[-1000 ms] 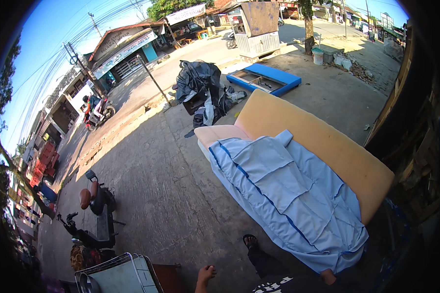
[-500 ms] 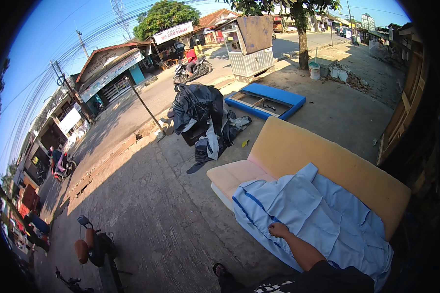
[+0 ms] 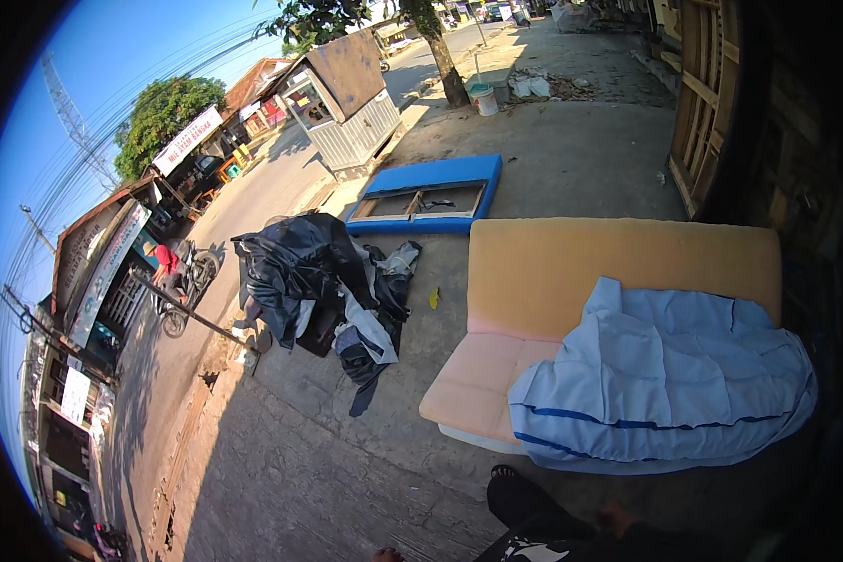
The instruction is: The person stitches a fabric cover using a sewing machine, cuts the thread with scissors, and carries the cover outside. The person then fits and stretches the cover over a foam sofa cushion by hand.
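A light blue fabric cover [image 3: 665,365] with darker blue strips along its front edge lies crumpled over the foam seat [image 3: 482,370] of a sofa. Behind the seat rises the bare yellowish foam backrest [image 3: 571,267]. My right hand [image 3: 616,516] is low in the shade, in front of the cover and apart from it; its fingers are too dark to make out. Only a sliver of my left hand [image 3: 387,555] shows at the lower edge, over the pavement, with its fingers hidden.
Left of the sofa lies a heap of black sheeting [image 3: 300,272] with pale scraps. A blue upholstered frame [image 3: 426,192] lies behind it. Farther off stand a cart [image 3: 342,108], a tree [image 3: 436,56] and a bucket [image 3: 483,99]. A motorcycle rider [image 3: 170,272] is on the road.
My right hand has left the cover and drawn back toward my body. A bit of my left hand has appeared. The view has turned to the right, and the cover's strips now lie along the front.
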### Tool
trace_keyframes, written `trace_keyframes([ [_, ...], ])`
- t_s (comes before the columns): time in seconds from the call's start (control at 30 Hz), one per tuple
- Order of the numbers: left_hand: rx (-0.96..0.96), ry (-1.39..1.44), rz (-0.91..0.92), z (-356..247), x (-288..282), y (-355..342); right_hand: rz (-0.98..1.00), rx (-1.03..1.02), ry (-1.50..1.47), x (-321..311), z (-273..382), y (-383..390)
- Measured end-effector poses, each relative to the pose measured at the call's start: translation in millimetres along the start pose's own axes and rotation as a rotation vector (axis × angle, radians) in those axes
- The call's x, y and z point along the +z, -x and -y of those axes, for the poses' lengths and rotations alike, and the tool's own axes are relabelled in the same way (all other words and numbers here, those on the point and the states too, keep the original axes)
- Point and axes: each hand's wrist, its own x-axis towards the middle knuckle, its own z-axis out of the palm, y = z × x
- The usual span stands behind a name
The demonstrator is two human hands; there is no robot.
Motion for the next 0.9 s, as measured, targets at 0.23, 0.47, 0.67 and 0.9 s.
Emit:
trace_keyframes([
  [0.23, -0.102, -0.427, 0.082, -226, 136, -200, -0.172, -0.490, 0.996, 83, 60, -28],
  [0.47, 0.156, -0.960, 0.704, -394, 341, -234, -0.089, -0.743, -0.036, 208, 424, 149],
  [0.67, 0.407, -1.315, 1.087, -470, 517, -297, -0.573, -0.355, 0.041, 235, 484, 76],
  [0.9, 0.532, -1.809, 1.270, -449, 661, -544, -0.912, 0.126, 0.397, 249, 507, -53],
])
